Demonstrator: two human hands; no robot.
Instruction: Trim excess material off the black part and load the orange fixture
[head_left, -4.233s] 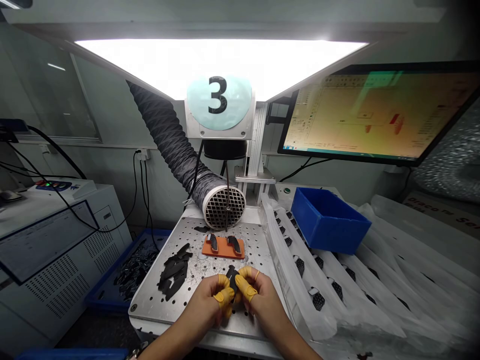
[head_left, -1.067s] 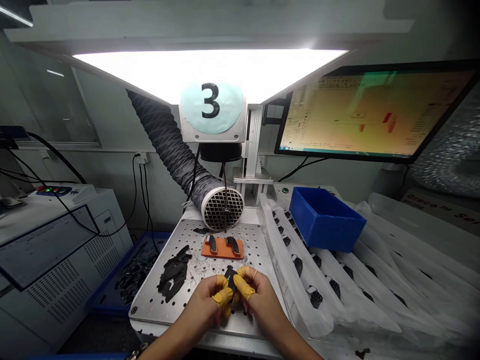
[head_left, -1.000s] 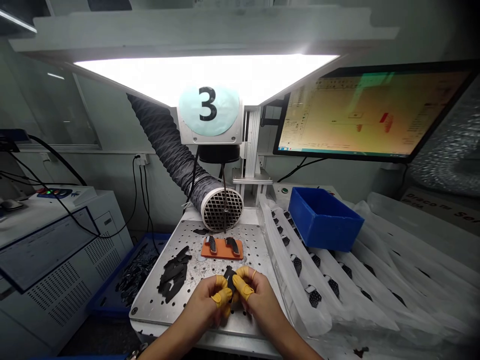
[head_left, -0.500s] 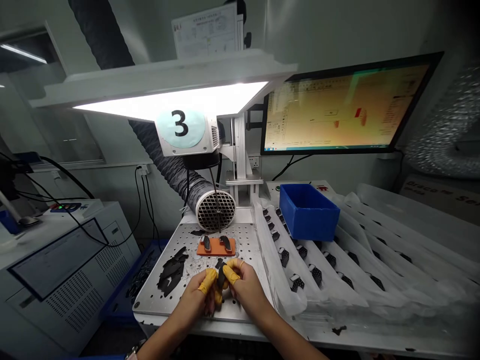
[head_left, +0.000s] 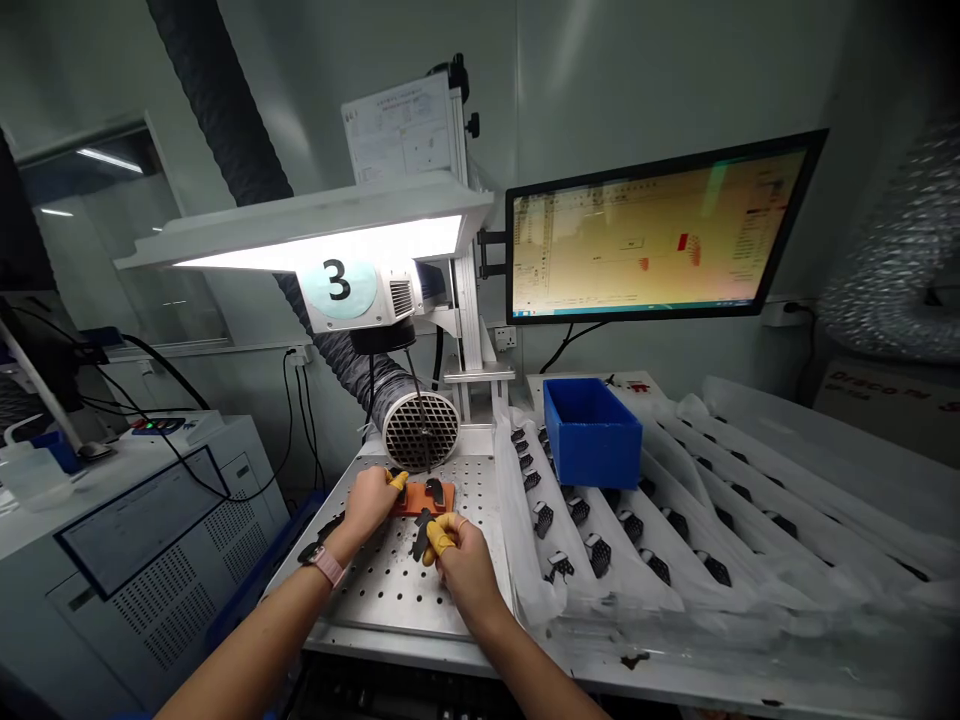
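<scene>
The right hand (head_left: 465, 556) pinches a tilted black piece (head_left: 420, 535) below the orange jig (head_left: 429, 506); the left hand's (head_left: 367, 503) grip is hidden.

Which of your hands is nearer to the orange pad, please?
Left. The left hand reaches over the left end of the orange pad; the right hand is just in front of the pad.

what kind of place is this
Most likely a laser-marking or cutting station in a factory workshop: a laser head numbered 3 sits over a perforated metal bed, a ribbed fume extraction duct ends beside it, and a monitor shows layout software.
</scene>
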